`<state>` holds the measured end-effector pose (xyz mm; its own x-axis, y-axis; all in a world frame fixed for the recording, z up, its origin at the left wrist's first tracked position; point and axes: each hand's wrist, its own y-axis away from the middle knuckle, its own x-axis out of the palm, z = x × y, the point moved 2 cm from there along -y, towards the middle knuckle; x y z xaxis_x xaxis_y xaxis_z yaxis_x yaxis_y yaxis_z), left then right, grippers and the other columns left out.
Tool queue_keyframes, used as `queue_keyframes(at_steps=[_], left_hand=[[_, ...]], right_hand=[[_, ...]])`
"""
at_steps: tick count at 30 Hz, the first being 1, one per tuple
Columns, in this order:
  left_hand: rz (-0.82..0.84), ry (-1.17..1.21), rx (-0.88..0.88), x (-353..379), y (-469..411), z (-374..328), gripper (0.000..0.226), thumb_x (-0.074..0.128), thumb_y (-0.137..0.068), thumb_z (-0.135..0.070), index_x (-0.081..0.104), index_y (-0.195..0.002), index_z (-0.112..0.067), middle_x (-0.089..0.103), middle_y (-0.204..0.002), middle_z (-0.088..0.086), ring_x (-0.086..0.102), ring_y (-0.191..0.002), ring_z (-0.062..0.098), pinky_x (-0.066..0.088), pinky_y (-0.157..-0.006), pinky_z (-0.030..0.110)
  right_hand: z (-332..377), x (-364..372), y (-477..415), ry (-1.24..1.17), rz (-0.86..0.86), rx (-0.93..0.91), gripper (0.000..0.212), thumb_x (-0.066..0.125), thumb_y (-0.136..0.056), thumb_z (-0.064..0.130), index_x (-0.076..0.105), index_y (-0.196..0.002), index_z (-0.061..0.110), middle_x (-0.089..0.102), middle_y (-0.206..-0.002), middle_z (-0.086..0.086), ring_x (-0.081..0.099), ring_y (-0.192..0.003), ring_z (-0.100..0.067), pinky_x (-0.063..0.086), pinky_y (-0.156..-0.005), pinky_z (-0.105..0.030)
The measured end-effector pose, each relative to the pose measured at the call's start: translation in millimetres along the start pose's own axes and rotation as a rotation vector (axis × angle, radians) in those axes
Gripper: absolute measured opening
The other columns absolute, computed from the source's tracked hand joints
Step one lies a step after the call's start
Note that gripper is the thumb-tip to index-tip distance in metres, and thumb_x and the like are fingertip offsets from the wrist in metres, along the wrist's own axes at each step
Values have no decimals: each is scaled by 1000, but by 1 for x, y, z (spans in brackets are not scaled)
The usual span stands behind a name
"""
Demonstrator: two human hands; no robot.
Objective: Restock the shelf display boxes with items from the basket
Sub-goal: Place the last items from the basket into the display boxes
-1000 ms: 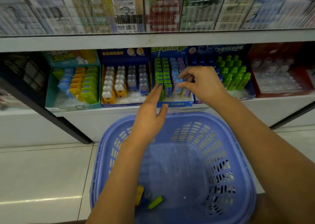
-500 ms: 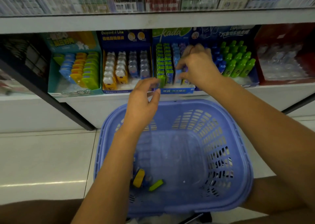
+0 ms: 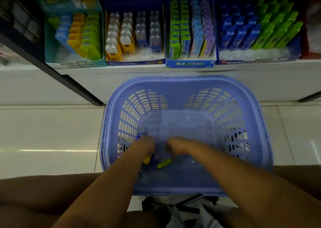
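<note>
Left hand (image 3: pixel 144 147): fingers are smeared by motion, so I cannot tell whether they are curled or straight, or holding anything; they reach the bottom of the basket (image 3: pixel 187 82), towards its left wall.
Right hand (image 3: pixel 178 146): just beside the left hand, at the middle of the basket floor; its fingers are just as blurred, and their grip cannot be told.
Yellow item (image 3: pixel 146 159): on the basket floor, partly under the left wrist.
Green item (image 3: pixel 164 163): on the basket floor, between the two forearms, near the yellow one.
Blue item (image 3: pixel 139 137): perhaps a small pack, at the left fingertips beside the basket's left wall.
Basket: purple, slotted walls, standing on the pale floor tiles (image 3: pixel 43 132).
Middle display box (image 3: pixel 190 64): on the shelf straight beyond the basket's far rim, rows of green, blue and purple packs.
Navy display box (image 3: pixel 135 63): beyond the basket's far-left corner.
Teal display box (image 3: pixel 76 64): further left of the basket.
Bottle display box (image 3: pixel 243 62): beyond the basket's far-right corner, holding blue and green bottles.
</note>
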<state>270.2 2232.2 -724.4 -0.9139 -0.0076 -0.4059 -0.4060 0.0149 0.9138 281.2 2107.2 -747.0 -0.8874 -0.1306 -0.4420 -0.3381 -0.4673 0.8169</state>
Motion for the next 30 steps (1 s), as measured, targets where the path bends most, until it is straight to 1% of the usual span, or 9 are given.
queue_keyframes(at_steps=[3, 9, 12, 15, 18, 20, 22, 25, 30], left_hand=[[28, -46, 5, 10, -16, -3, 42, 59, -92, -16, 52, -131, -1, 52, -135, 19, 53, -121, 31, 43, -97, 36], [-51, -30, -14, 27, -43, -7, 34, 48, -97, -15, 54, -128, -2, 54, -134, 15, 52, -124, 30, 42, -99, 36], [-25, 33, -26, 24, -43, -6, 36, 52, -95, -20, 55, -128, -6, 55, -134, 13, 53, -122, 29, 44, -97, 36], [-32, 251, -47, 13, -40, -1, 43, 56, -93, -25, 54, -129, -1, 54, -132, 18, 54, -120, 31, 45, -96, 37], [38, 470, -25, -1, -33, 2, 23, 59, -92, -17, 64, -98, 5, 66, -94, 27, 67, -87, 32, 52, -88, 39], [31, 776, 16, -16, -28, 1, 25, 59, -92, -12, 58, -70, -1, 63, -57, 14, 63, -53, 19, 57, -70, 36], [49, 974, 92, -35, -17, 1, 23, 59, -93, -14, 58, -73, -3, 64, -65, 10, 61, -59, 15, 55, -73, 32], [63, 1043, 243, -69, 15, 7, 17, 60, -92, -19, 59, -97, -3, 66, -87, 12, 64, -72, 16, 56, -74, 26], [-41, 1043, 439, -112, 83, 43, 14, 58, -93, -15, 65, -91, -3, 69, -87, 14, 67, -80, 21, 57, -81, 29]], right_hand=[[-3, 28, -19, -49, 18, 1, 41, 65, -86, 34, 62, -116, 6, 61, -120, -19, 60, -104, -29, 46, -92, -36], [-7, 30, -30, -151, -63, -40, 49, 74, -78, 36, 64, -116, 8, 63, -118, -17, 60, -107, -27, 48, -92, -37], [-20, 16, -29, -177, -49, -35, 36, 69, -84, 32, 69, -102, 0, 67, -95, -20, 60, -85, -19, 46, -73, -29], [-42, -6, -15, -349, -100, 12, 23, 62, -89, 19, 67, -97, -1, 69, -88, -23, 64, -72, -24, 46, -63, -28], [-59, -35, 6, -695, -285, 29, 25, 64, -82, -7, 61, -107, -10, 69, -83, -20, 66, -74, -25, 53, -71, -36], [-62, -55, 22, -1074, -361, -4, 31, 61, -80, -17, 56, -110, -11, 67, -71, -7, 66, -59, -11, 57, -62, -23], [-61, -70, 39, -1372, -414, -58, 23, 60, -84, -8, 58, -107, -6, 68, -76, -7, 68, -56, -7, 57, -58, -18], [-54, -84, 62, -1554, -543, -102, 18, 57, -92, 18, 65, -92, 1, 73, -73, -4, 70, -62, -13, 56, -58, -18], [-14, -99, 88, -1548, -609, -284, 10, 57, -88, 2, 63, -92, 9, 71, -95, -10, 69, -77, -16, 56, -64, -20]])
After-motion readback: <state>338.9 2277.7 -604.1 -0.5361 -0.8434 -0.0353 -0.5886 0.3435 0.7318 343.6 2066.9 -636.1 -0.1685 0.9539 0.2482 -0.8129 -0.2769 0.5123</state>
